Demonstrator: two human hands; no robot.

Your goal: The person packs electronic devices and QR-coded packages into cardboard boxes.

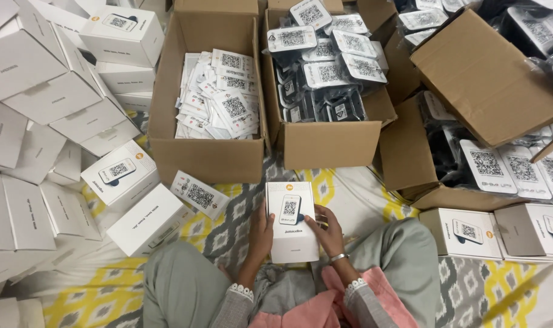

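I hold a small white carton (291, 220) upright in front of my lap, its top face showing a printed picture of a small device. My left hand (259, 238) grips its left side. My right hand (329, 232) grips its right side, a bangle on that wrist. A loose white leaflet with a square code (199, 194) lies on the patterned cloth just left of the carton. I sit cross-legged, knees to either side.
Open cardboard boxes stand ahead: one with leaflets (219, 97), one with bagged black devices (325, 67), more devices at right (507, 164). Stacks of white cartons (52, 121) fill the left; two more cartons (501, 231) lie at right.
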